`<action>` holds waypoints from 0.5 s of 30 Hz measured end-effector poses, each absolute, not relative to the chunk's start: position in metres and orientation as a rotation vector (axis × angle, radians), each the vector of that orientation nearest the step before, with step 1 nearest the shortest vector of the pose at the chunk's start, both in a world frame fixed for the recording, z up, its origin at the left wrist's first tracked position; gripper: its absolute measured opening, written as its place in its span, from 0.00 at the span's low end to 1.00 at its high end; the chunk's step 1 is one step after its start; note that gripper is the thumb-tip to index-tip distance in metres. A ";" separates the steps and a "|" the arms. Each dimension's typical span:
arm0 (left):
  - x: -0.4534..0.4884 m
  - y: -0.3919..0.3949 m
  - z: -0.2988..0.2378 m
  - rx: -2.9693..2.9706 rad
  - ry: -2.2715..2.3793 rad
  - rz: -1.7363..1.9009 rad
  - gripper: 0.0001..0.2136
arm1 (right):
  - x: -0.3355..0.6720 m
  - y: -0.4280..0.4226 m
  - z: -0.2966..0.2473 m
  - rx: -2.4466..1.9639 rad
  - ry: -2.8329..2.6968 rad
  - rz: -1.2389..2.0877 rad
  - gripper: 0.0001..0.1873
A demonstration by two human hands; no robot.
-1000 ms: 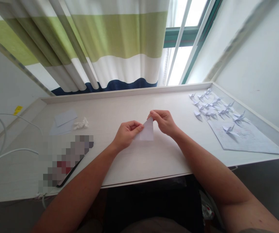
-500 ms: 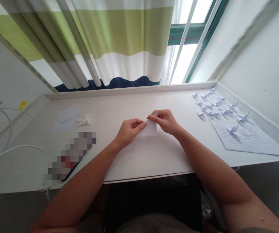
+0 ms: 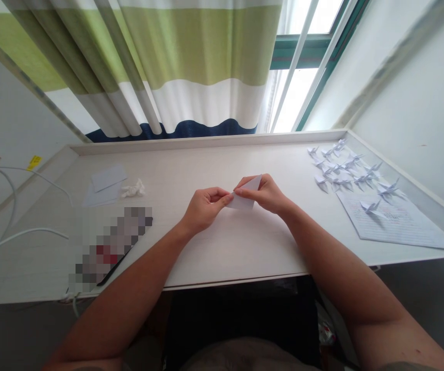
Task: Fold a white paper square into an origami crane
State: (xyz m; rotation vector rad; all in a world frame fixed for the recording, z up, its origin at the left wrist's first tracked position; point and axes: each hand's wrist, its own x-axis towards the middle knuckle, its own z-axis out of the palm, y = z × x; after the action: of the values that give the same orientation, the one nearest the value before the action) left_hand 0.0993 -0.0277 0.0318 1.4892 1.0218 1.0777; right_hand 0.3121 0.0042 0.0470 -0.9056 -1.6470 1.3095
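Head view: left hand (image 3: 206,210) and right hand (image 3: 264,195), both nearly closed, pinch a white paper (image 3: 246,203) with a pointed corner over the worktop (image 3: 225,252).

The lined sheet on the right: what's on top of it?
A paper bird rests on the lined sheet, near writing too small to read. Whatever lies directly under the bird is covered.

The left hand (image 3: 205,207) and right hand (image 3: 261,194) both pinch, nearly meeting.
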 end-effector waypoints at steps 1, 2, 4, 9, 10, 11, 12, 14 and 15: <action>0.099 -0.028 0.032 1.495 1.022 1.079 0.19 | 0.312 0.004 0.047 -0.908 -1.644 1.310 0.14; 0.100 -0.028 0.033 1.497 1.020 1.083 0.18 | 0.312 0.004 0.047 -0.909 -1.641 1.309 0.14; 0.100 -0.028 0.033 1.499 1.019 1.090 0.17 | 0.311 0.004 0.046 -0.907 -1.637 1.302 0.13; 0.100 -0.030 0.035 1.567 1.053 1.088 0.14 | 0.311 0.005 0.042 -0.888 -1.658 1.254 0.12; 0.100 -0.030 0.036 1.590 1.060 1.091 0.13 | 0.311 0.005 0.041 -0.880 -1.657 1.249 0.12; 0.100 -0.031 0.037 1.613 1.067 1.100 0.13 | 0.311 0.005 0.041 -0.871 -1.652 1.245 0.11; 0.101 -0.031 0.037 1.632 1.073 1.112 0.12 | 0.310 0.006 0.041 -0.863 -1.646 1.242 0.11; 0.102 -0.032 0.038 1.645 1.081 1.134 0.12 | 0.310 0.005 0.041 -0.855 -1.634 1.233 0.11; 0.102 -0.032 0.039 1.641 1.086 1.138 0.12 | 0.310 0.005 0.042 -0.859 -1.629 1.226 0.11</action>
State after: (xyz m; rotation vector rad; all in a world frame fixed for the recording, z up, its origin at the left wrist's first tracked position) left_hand 0.1020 -0.0322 0.0387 1.6408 1.0863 1.1381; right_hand 0.3099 0.0054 0.0420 -0.8589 -1.6286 1.2262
